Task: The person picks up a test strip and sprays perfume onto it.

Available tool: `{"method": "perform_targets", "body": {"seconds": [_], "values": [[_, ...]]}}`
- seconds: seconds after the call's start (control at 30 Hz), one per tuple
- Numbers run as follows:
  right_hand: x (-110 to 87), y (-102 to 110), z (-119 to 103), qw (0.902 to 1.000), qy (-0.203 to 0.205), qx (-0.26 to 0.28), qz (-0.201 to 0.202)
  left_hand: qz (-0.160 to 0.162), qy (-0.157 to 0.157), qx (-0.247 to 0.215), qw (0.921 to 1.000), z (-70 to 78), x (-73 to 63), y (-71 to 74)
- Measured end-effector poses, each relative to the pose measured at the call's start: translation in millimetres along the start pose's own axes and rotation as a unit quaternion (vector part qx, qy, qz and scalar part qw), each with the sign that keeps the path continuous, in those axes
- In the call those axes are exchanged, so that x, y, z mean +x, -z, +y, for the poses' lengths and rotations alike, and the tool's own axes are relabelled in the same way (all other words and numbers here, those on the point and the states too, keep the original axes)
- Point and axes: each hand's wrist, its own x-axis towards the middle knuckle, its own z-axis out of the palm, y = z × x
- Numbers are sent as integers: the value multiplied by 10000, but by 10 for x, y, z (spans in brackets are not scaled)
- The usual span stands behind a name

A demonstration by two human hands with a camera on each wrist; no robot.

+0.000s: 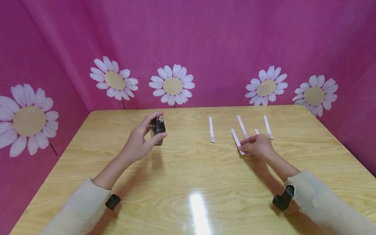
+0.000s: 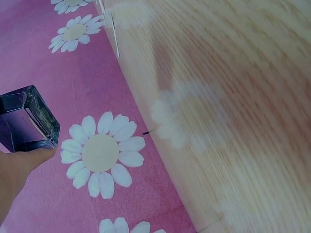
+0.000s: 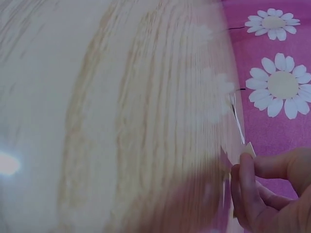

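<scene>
My left hand (image 1: pixel 138 142) holds a dark glass perfume bottle (image 1: pixel 159 126) upright above the table, index finger over its top and thumb low on its side. In the left wrist view the bottle (image 2: pixel 30 121) shows its clear, thick-walled glass. Off to the right, my right hand (image 1: pixel 259 146) pinches the near end of a white paper test strip (image 1: pixel 236 138) between thumb and fingers. Small dark print marks that end. The right wrist view shows the fingertips (image 3: pixel 247 170) close over the tabletop, and they hide part of the strip.
More white strips lie around the right hand: one to the left (image 1: pixel 211 130), one behind (image 1: pixel 242 126), one at the right (image 1: pixel 268 125). Another strip (image 1: pixel 257 131) is partly hidden by the hand. A pink curtain (image 1: pixel 217 49) with daisies borders the wooden table (image 1: pixel 164 199).
</scene>
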Motion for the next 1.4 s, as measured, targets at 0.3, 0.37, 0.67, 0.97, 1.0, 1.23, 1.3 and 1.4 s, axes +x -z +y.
{"method": "perform_targets", "body": {"seconds": [0.3, 0.37, 0.67, 0.97, 1.0, 1.23, 1.3, 1.4], "values": [[-20, 47, 2, 9954, 173, -883, 315, -26, 28, -30, 10000, -8, 24, 8], [-28, 59, 0, 9941, 191, -1017, 332, -32, 70, -32, 10000, -5, 16, 8], [-1, 19, -94, 9898, 723, -1206, 223, -35, 59, -21, 10000, 26, 23, -3], [98, -269, -215, 9848, 1094, -1327, 234, -36, 32, -126, 9999, 41, 16, -9], [125, -308, -227, 9845, 1079, -1360, 262, -51, 9, -127, 9999, 42, 16, -8], [370, -595, -377, 9780, 1404, -1481, 432, -81, -74, -1, 9999, 30, 53, 41], [419, -659, -399, 9742, 1522, -1577, 535, -79, -105, -5, 9999, 47, 75, 50], [450, -730, -402, 9708, 1522, -1720, 700, -76, -148, -33, 9999, 70, 89, 33]]}}
